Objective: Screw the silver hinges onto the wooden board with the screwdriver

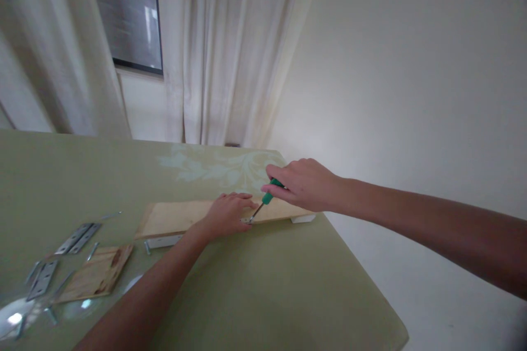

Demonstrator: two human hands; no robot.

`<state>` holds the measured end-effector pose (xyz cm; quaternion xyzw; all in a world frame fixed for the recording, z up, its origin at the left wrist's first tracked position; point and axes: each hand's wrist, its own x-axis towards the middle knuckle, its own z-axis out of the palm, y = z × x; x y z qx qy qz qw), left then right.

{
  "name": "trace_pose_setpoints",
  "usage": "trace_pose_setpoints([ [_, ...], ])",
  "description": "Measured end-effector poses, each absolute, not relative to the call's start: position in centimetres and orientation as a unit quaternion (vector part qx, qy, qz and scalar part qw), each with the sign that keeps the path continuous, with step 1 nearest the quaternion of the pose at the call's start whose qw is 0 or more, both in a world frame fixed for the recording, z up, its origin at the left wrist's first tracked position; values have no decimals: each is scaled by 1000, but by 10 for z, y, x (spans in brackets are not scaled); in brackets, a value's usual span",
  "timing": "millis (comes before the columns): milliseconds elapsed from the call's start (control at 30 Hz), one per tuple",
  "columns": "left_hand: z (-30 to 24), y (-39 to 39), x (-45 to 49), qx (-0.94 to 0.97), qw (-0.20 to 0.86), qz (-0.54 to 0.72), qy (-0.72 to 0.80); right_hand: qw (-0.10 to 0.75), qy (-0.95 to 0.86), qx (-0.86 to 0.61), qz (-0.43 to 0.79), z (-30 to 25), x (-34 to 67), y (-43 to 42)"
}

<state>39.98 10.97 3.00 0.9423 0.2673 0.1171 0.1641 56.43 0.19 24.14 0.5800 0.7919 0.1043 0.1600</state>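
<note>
My right hand (302, 181) is closed around the green handle of a screwdriver (268, 195). Its shaft slants down to the left, and the tip meets a small metal piece (246, 221) at the near edge of a long wooden board (177, 218). My left hand (228, 215) grips that board, fingers stretched over the top and thumb at the near edge beside the metal piece. White blocks (164, 241) show beneath the board at both ends. Whether a screw sits under the tip is too small to tell.
On the green tablecloth (263, 285), left of the board, lie a small wooden plank (96, 274), metal hinges (78, 238) and several loose screws (147, 248). Clear shiny plastic (14, 315) sits at the lower left. The wall (411, 93) is close on the right; curtains (230, 55) hang behind.
</note>
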Motion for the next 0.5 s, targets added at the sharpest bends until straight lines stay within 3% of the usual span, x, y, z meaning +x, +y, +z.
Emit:
trace_pose_setpoints([
  [133,29,109,400,942,163,121,268,172,843,508,37,250,559,6],
  [333,27,110,399,942,160,117,272,213,763,589,161,244,554,10],
  [500,26,112,399,944,158,118,266,238,848,457,123,250,556,14],
])
